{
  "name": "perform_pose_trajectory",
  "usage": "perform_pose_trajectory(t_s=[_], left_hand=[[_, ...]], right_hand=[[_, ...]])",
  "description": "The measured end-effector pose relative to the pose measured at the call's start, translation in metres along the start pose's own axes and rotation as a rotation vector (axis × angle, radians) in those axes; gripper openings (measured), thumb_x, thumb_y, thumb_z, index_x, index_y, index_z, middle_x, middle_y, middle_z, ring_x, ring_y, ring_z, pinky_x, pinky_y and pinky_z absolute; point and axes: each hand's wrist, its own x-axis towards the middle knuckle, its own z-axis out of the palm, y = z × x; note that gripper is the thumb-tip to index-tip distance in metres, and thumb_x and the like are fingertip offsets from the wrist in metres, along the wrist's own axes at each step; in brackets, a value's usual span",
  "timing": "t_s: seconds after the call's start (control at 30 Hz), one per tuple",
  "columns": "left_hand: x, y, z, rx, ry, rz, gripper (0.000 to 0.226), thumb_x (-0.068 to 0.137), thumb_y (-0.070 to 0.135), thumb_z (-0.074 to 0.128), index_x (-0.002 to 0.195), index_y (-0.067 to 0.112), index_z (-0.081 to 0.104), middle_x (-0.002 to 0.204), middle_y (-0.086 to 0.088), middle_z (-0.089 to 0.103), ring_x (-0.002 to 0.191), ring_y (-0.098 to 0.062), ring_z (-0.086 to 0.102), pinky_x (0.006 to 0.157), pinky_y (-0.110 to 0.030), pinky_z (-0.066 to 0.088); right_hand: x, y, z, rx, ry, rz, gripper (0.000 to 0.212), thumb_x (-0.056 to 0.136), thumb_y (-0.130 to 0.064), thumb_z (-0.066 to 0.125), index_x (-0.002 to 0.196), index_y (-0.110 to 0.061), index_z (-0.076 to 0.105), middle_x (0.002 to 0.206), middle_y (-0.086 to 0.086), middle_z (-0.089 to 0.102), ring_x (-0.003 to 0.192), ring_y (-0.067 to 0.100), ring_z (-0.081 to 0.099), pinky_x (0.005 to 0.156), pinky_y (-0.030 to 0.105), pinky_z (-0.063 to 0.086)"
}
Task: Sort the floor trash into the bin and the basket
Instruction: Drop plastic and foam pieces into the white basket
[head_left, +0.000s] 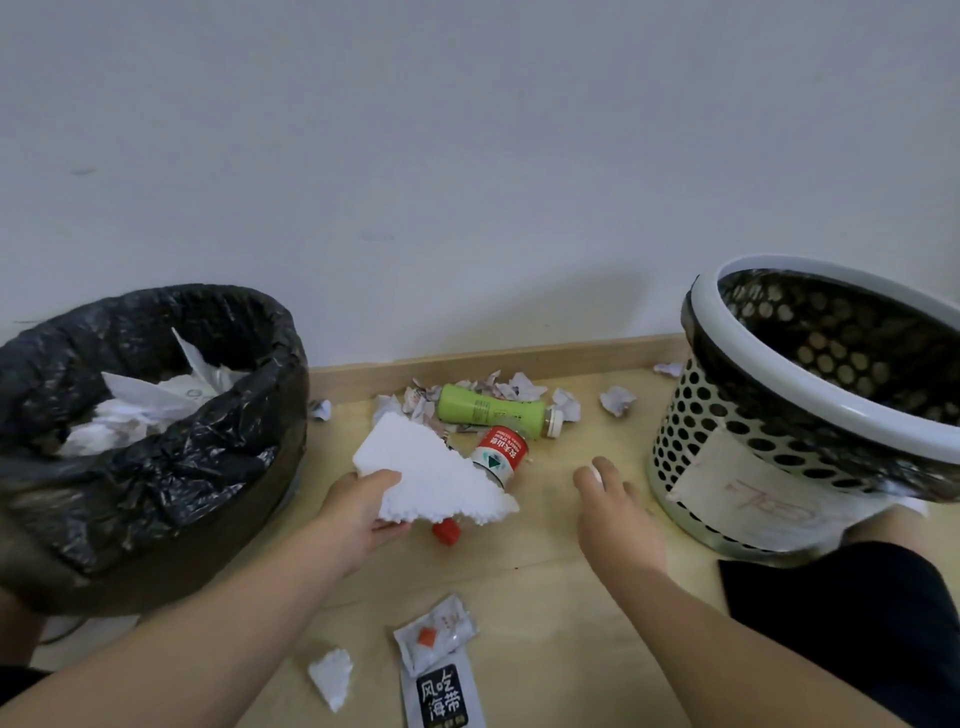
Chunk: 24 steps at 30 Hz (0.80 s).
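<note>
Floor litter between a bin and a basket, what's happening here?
A person is sorting trash. Their left hand grips a white foam piece near the black-bagged bin, which already holds crumpled paper. Their right hand hovers open above the floor near the perforated basket. A green bottle, a red-labelled bottle, paper scraps and snack packets lie on the floor, not yet sorted.

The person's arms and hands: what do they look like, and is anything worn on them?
The left arm and the right arm are bare to the frame edge; no sleeves show. The left hand and the right hand wear no gloves, and no ring, watch or bracelet is visible. A black garment shows at the lower right.
</note>
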Motion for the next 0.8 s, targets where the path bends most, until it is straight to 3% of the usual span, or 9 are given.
perform_pose_trajectory(t_s=[0.07,0.13,0.27,0.43,0.53,0.6,0.7,0.8], left_hand=[[-0.01,0.009,0.002,0.028,-0.023,0.034,0.018,0.094,0.009,0.05,0.112,0.01,0.048,0.09,-0.009,0.062,0.071,-0.021,0.056,0.052,-0.03,0.052],[-0.022,0.021,0.004,0.064,-0.043,0.09,0.021,0.094,0.008,0.05,0.115,0.011,0.047,0.099,-0.012,0.061,0.071,-0.02,0.056,0.05,-0.029,0.053],[-0.048,0.045,-0.001,0.098,-0.075,0.195,0.024,0.093,0.007,0.052,0.115,0.014,0.047,0.107,-0.011,0.058,0.073,-0.019,0.058,0.071,-0.036,0.049],[-0.097,0.072,-0.007,0.058,-0.147,0.247,0.004,0.092,0.011,0.055,0.094,0.014,0.054,0.092,-0.008,0.062,0.075,-0.021,0.059,0.064,-0.031,0.05],[-0.124,0.079,-0.011,-0.001,-0.169,0.285,0.011,0.092,0.014,0.055,0.102,0.013,0.053,0.096,-0.007,0.061,0.08,-0.02,0.058,0.072,-0.033,0.049],[-0.14,0.084,-0.008,-0.031,-0.165,0.299,0.006,0.091,0.015,0.056,0.097,0.013,0.055,0.093,-0.006,0.06,0.078,-0.019,0.056,0.07,-0.029,0.047],[-0.169,0.1,0.003,-0.032,-0.172,0.347,0.006,0.089,0.014,0.057,0.084,0.014,0.055,0.078,-0.004,0.057,0.067,-0.018,0.051,0.056,-0.026,0.04],[-0.183,0.118,0.007,-0.09,-0.18,0.351,0.005,0.087,0.017,0.059,0.085,0.015,0.055,0.087,-0.007,0.056,0.077,-0.022,0.054,0.06,-0.032,0.046]], right_hand=[[0.0,0.001,-0.016,0.019,0.056,-0.004,0.049,0.087,0.005,0.037,0.128,-0.019,0.037,0.153,0.001,0.019,0.124,0.025,0.039,0.081,0.032,0.045],[-0.002,0.003,-0.032,0.13,0.109,0.03,0.048,0.087,0.006,0.038,0.129,-0.018,0.04,0.152,0.002,0.022,0.124,0.026,0.041,0.083,0.034,0.045],[-0.005,0.0,-0.065,0.476,0.233,0.118,0.045,0.09,0.003,0.038,0.13,-0.015,0.045,0.146,0.003,0.033,0.119,0.022,0.047,0.086,0.033,0.045],[-0.021,-0.009,-0.117,0.834,0.365,0.138,0.032,0.091,0.0,0.044,0.12,-0.011,0.052,0.134,0.005,0.036,0.092,0.015,0.048,0.081,0.026,0.041],[-0.033,-0.017,-0.143,0.98,0.367,0.149,0.028,0.091,-0.002,0.048,0.117,-0.01,0.054,0.127,0.005,0.038,0.078,0.01,0.046,0.074,0.022,0.038],[-0.039,-0.026,-0.154,1.095,0.341,0.166,0.026,0.09,-0.002,0.049,0.113,-0.01,0.056,0.12,0.006,0.044,0.079,0.011,0.047,0.067,0.021,0.04],[-0.05,-0.049,-0.172,1.314,0.242,0.154,0.022,0.089,0.0,0.047,0.105,-0.011,0.056,0.093,0.003,0.053,0.064,0.01,0.046,0.054,0.02,0.039],[-0.058,-0.075,-0.184,1.475,0.155,0.131,0.013,0.09,-0.001,0.049,0.092,-0.013,0.055,0.071,-0.001,0.049,0.057,0.009,0.042,0.051,0.02,0.037]])
